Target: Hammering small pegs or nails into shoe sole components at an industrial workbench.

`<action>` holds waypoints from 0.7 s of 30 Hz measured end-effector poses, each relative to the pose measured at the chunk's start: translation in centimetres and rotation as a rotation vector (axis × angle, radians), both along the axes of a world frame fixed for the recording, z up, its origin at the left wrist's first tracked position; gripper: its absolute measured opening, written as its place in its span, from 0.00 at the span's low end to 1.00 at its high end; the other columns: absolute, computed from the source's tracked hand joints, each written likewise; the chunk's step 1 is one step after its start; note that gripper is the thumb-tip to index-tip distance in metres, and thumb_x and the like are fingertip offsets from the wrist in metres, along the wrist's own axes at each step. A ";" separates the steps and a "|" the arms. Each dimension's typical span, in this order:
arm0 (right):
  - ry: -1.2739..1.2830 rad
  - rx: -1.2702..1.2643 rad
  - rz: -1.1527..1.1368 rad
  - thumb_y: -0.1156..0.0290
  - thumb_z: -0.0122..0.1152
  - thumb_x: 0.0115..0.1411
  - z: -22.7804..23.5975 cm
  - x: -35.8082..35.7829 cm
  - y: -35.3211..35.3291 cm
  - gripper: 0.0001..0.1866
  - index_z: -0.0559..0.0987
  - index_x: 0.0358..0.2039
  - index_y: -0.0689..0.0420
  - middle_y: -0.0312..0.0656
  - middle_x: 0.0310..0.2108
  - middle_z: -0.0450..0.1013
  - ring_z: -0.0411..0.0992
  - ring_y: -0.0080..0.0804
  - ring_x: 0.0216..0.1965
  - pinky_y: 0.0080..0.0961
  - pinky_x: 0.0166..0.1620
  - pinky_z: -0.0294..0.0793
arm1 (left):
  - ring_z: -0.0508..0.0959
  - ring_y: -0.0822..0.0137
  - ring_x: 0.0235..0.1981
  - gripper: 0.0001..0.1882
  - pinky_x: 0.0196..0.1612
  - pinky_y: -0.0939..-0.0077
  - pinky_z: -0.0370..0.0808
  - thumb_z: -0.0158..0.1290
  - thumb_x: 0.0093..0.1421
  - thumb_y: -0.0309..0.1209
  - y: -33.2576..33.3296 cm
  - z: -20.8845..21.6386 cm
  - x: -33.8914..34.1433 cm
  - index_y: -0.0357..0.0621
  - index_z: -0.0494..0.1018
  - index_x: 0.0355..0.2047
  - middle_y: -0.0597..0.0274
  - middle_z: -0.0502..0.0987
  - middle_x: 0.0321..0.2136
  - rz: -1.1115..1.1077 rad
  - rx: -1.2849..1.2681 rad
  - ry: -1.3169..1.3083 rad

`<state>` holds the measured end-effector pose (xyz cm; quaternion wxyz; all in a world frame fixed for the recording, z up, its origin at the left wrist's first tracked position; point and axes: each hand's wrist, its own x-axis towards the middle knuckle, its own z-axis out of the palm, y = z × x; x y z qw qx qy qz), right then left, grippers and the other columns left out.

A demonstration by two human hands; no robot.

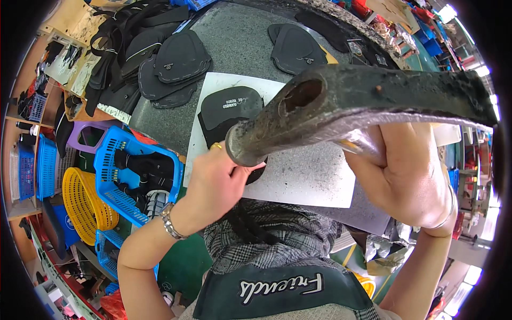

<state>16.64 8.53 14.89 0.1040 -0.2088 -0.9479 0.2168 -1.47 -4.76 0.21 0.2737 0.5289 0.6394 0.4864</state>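
Observation:
A hammer is raised close to the camera, its dark worn head spanning the upper right. My right hand is closed round its handle, which is mostly hidden behind the head and fingers. On a white board lies a black shoe piece with a rounded top and pale print. My left hand grips the lower part of this piece, thumb pointing right. The hammer's round striking face overlaps the left fingers in the picture and hides part of the piece.
Stacked black rounded pieces lie at the far left of the grey worktop, and more at the back. A blue basket with dark items and a yellow basket stand to the left. My dark apron borders the near edge.

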 end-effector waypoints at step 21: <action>-0.035 0.105 0.046 0.82 0.58 0.50 0.4 -0.4 1.3 0.17 0.71 0.43 0.65 0.50 0.22 0.71 0.67 0.49 0.20 0.30 0.26 0.68 | 0.77 0.60 0.23 0.08 0.26 0.70 0.72 0.57 0.54 0.21 1.0 -0.6 -0.3 0.37 0.73 0.35 0.53 0.76 0.26 -0.042 0.008 0.143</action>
